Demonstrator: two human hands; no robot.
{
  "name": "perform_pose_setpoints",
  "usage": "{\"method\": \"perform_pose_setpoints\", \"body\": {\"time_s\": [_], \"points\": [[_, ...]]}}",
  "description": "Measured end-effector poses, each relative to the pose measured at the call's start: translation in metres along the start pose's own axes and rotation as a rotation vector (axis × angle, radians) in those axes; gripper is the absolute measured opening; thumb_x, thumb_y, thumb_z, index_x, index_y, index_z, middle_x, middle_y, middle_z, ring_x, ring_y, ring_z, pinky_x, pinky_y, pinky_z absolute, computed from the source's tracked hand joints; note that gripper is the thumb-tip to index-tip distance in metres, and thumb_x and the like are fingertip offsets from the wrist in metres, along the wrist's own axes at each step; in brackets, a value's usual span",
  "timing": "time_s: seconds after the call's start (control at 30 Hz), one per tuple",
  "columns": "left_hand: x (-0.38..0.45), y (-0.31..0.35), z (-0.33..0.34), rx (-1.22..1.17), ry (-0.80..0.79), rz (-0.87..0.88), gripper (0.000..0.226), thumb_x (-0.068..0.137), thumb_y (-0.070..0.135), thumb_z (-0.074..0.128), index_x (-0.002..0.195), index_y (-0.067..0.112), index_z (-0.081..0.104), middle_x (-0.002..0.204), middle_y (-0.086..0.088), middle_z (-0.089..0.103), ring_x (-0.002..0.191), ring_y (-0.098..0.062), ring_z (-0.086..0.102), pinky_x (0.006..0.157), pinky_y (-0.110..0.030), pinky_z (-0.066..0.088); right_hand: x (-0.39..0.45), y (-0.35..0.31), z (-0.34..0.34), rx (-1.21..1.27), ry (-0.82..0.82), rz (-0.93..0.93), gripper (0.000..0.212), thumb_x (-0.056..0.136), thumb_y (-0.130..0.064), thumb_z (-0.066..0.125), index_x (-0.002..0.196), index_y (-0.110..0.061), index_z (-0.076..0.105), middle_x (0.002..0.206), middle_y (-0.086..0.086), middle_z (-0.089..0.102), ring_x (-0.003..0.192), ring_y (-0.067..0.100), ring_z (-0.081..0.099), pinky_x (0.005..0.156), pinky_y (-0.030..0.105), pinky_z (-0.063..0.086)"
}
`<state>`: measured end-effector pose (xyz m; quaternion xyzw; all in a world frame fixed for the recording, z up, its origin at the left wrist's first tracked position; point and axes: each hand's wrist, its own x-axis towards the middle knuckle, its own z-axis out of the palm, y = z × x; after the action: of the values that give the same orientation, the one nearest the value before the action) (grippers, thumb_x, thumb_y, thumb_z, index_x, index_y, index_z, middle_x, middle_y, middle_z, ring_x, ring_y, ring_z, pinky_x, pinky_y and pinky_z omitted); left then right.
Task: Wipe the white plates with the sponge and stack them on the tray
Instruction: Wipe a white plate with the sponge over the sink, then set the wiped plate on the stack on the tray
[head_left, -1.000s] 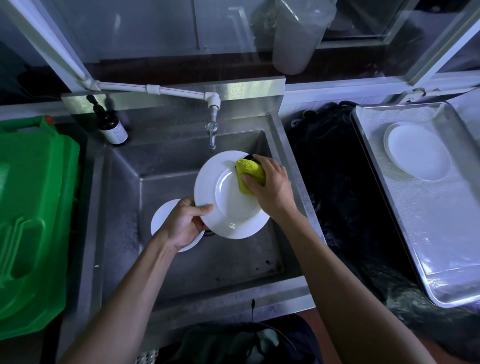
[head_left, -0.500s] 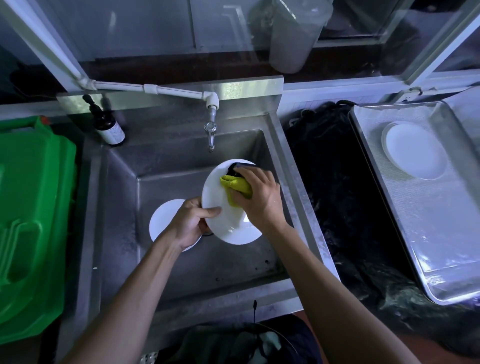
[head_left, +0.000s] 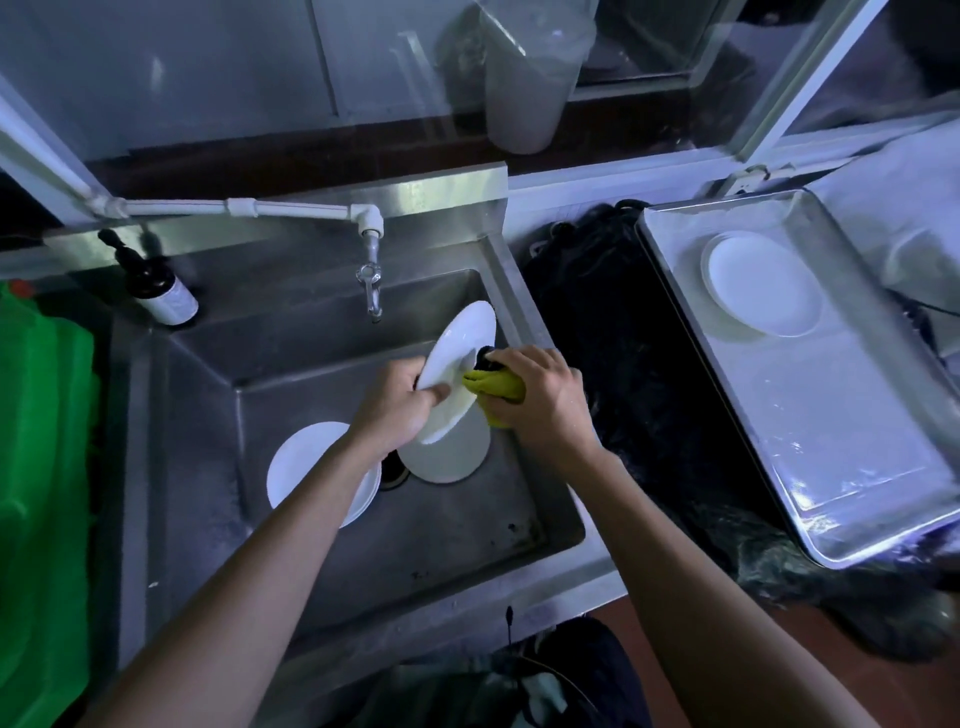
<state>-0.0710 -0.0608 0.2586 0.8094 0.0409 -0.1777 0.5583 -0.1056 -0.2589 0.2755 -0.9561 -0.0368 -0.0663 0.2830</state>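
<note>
I hold the tilted plate (head_left: 457, 358) over the sink (head_left: 291, 364) in my left hand (head_left: 392, 410), thumb on its near face. My right hand (head_left: 540, 400) presses the sponge (head_left: 493, 387) against that plate's right side. Below my grip another plate (head_left: 447, 452) lies on the sink floor; left of it, under my left forearm, lies a plate stack (head_left: 306, 462). The tap (head_left: 370, 286) hangs just behind my grip. The tray (head_left: 857, 467) sits well to the right, holding a plate pile (head_left: 763, 286) at its far end.
</note>
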Motion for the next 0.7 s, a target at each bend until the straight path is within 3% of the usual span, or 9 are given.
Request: {"method": "perform_pose_setpoints", "body": {"time_s": [0.07, 0.17, 0.23, 0.3, 0.4, 0.53, 0.7], "points": [[0.008, 0.013, 0.008, 0.206, 0.021, 0.127, 0.014, 0.081, 0.028, 0.063, 0.08, 0.015, 0.062, 0.07, -0.001, 0.063, 0.065, -0.022, 0.058, 0.063, -0.046, 0.051, 0.003, 0.011, -0.011, -0.03, 0.007, -0.007, 0.05, 0.077, -0.035, 0.076, 0.125, -0.029, 0.066, 0.122, -0.009, 0.065, 0.111, 0.024, 0.056, 0.087, 0.046, 0.045], [0.017, 0.034, 0.025, 0.462, 0.111, 0.282, 0.029, 0.085, 0.017, 0.066, 0.065, 0.027, 0.047, 0.051, 0.005, 0.041, 0.049, -0.019, 0.041, 0.046, -0.032, 0.03, 0.008, 0.028, -0.031, -0.036, 0.023, 0.0, 0.05, 0.077, -0.034, 0.076, 0.125, -0.029, 0.066, 0.123, -0.009, 0.064, 0.111, 0.024, 0.055, 0.088, 0.046, 0.044], [0.019, 0.05, 0.038, 0.592, 0.125, 0.368, 0.024, 0.088, 0.013, 0.065, 0.071, 0.029, 0.058, 0.052, 0.002, 0.046, 0.047, -0.022, 0.047, 0.044, -0.031, 0.033, 0.01, 0.043, -0.046, -0.036, 0.045, -0.002, 0.051, 0.076, -0.032, 0.077, 0.125, -0.028, 0.066, 0.123, -0.007, 0.064, 0.111, 0.024, 0.055, 0.088, 0.046, 0.044], [0.021, 0.067, 0.053, 0.699, 0.126, 0.466, 0.02, 0.092, 0.013, 0.063, 0.098, 0.028, 0.075, 0.068, -0.009, 0.064, 0.062, -0.036, 0.062, 0.05, -0.036, 0.044, 0.011, 0.06, -0.062, -0.041, 0.07, 0.005, 0.053, 0.075, -0.031, 0.078, 0.126, -0.028, 0.066, 0.124, -0.007, 0.064, 0.11, 0.025, 0.055, 0.087, 0.045, 0.044], [0.032, 0.095, 0.079, 0.748, 0.12, 0.555, 0.043, 0.093, 0.005, 0.061, 0.127, 0.029, 0.071, 0.111, -0.01, 0.076, 0.094, -0.04, 0.069, 0.071, -0.043, 0.056, 0.008, 0.089, -0.088, -0.048, 0.104, 0.025, 0.054, 0.075, -0.033, 0.078, 0.128, -0.029, 0.065, 0.125, -0.009, 0.063, 0.109, 0.024, 0.054, 0.086, 0.044, 0.044], [0.054, 0.133, 0.123, 0.819, 0.032, 0.615, 0.054, 0.093, -0.001, 0.054, 0.135, 0.032, 0.065, 0.13, 0.0, 0.07, 0.117, -0.03, 0.064, 0.088, -0.044, 0.055, 0.004, 0.135, -0.126, -0.034, 0.165, 0.06, 0.056, 0.072, -0.032, 0.081, 0.126, -0.028, 0.067, 0.123, -0.007, 0.066, 0.109, 0.026, 0.057, 0.088, 0.048, 0.046], [0.084, 0.171, 0.194, 0.865, -0.018, 0.713, 0.053, 0.094, -0.004, 0.052, 0.135, 0.026, 0.065, 0.137, -0.001, 0.066, 0.123, -0.023, 0.064, 0.097, -0.037, 0.052, -0.003, 0.195, -0.171, -0.034, 0.22, 0.133, 0.056, 0.07, -0.031, 0.08, 0.125, -0.032, 0.066, 0.12, -0.011, 0.066, 0.106, 0.023, 0.056, 0.088, 0.048, 0.044]]}}
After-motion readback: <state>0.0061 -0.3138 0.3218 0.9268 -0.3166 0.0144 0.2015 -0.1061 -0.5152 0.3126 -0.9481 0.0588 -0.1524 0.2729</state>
